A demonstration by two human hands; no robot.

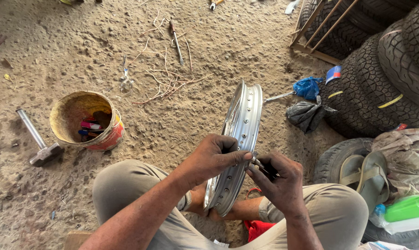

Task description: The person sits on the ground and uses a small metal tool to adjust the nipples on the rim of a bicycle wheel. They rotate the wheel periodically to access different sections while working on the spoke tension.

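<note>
While the left hand (217, 155) grips the rim (239, 139), the right hand (276, 178) pinches a small fitting against it; spokes (168, 81) lie unused on the ground.

Left hand (216, 156) and right hand (276, 178) grip upright wheel rim (244, 122).

Wheel rim (241, 134) in the grip: bright metal, glossy, smooth, dimpled. Left of grip, bucket (87, 120): dull, rusty metal. Ground (56, 55) beyond: rough, matt dirt. Tyres (385, 78) to the right: matt rubber.

Sandy floor (56, 60) bears a hammer (37, 139), bucket (87, 121), and tyres (381, 92).
</note>
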